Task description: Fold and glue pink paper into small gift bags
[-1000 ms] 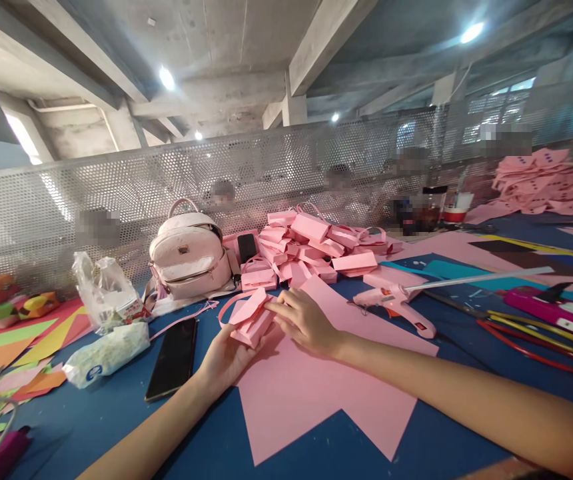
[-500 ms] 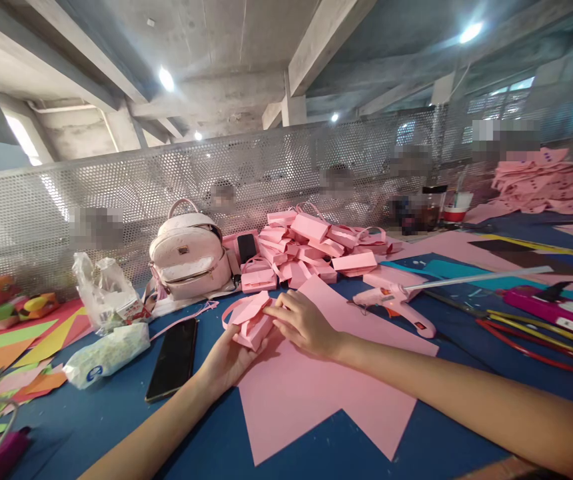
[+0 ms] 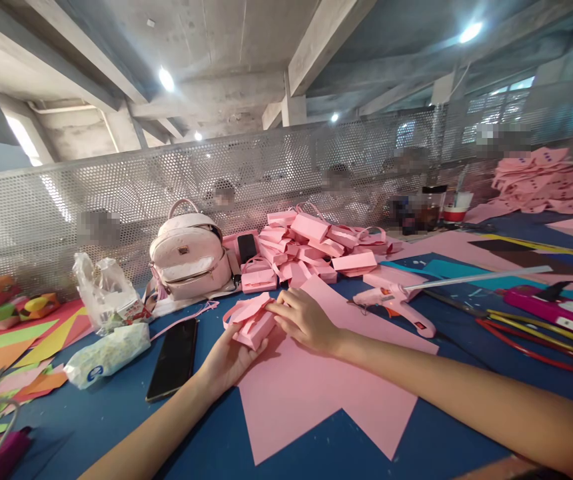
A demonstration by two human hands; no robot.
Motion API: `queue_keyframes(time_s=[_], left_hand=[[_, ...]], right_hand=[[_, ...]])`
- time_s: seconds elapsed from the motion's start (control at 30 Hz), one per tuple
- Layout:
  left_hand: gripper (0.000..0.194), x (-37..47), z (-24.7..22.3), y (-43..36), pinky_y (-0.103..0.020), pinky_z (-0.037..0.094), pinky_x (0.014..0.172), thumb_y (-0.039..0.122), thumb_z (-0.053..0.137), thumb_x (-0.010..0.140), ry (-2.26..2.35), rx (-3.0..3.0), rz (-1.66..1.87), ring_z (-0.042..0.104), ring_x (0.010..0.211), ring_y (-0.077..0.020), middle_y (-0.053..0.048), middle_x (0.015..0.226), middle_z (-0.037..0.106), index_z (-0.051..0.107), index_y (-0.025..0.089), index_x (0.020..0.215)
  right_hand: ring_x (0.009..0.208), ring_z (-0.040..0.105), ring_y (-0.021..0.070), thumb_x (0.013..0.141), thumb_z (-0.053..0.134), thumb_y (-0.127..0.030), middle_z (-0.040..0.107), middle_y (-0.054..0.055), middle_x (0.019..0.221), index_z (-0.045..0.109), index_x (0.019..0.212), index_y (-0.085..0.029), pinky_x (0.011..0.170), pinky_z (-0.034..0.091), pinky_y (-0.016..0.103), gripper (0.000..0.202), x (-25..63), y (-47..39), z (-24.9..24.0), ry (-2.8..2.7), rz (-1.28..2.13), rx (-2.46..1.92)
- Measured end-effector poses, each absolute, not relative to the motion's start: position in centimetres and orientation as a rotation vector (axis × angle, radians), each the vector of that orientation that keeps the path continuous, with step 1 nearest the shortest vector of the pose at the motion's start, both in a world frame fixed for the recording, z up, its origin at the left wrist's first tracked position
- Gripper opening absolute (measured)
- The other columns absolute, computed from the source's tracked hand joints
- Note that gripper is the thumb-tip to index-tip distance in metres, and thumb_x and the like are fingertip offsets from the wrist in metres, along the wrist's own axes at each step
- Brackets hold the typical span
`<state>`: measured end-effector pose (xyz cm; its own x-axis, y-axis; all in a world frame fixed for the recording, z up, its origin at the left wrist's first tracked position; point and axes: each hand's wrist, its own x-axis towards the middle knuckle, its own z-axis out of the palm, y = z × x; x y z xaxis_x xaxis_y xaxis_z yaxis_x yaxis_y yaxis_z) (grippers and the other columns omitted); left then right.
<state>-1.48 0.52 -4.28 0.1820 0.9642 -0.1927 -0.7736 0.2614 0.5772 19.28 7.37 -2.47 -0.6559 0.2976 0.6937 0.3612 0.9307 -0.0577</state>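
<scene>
My left hand (image 3: 229,365) is closed around a small pink paper box (image 3: 257,328) with a strap loop at its left side. Its flap stands partly raised. My right hand (image 3: 307,321) has its fingers bent, the fingertips on the right edge of the flap. Beneath both hands lies a large pink paper sheet (image 3: 329,387) with a notched front edge. Behind them is a heap of similar pink paper boxes (image 3: 311,230). To the right rests a pink glue gun (image 3: 396,303) with a long clear stick in its back.
A black phone (image 3: 172,360), a tissue pack (image 3: 107,355) and a pale backpack (image 3: 189,253) are on the left. Scissors with red and yellow handles (image 3: 541,340) and a magenta power strip (image 3: 559,310) lie right. People are partly visible behind the mesh panel (image 3: 266,157).
The flap of the small box has tilted down slightly under my right fingertips. Both hands have otherwise stayed almost in place.
</scene>
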Motion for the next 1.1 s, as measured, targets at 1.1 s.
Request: queue_keyframes(time_s=[1.1], left_hand=[[0.026, -2.1, -4.8, 0.5, -0.04, 0.053, 0.097, 0.026, 0.068, 0.087, 0.613, 0.627, 1.357, 0.068, 0.107, -0.0274, -0.011, 0.114, 0.074, 0.069, 0.013, 0.11]], right_hand=[[0.085, 0.051, 0.0224, 0.1, 0.051, -0.039, 0.062, 0.008, 0.097, 0.065, 0.122, -0.021, 0.077, 0.044, 0.037, 0.032, 19.5, 7.4, -2.8, -2.307, -0.284, -0.349]])
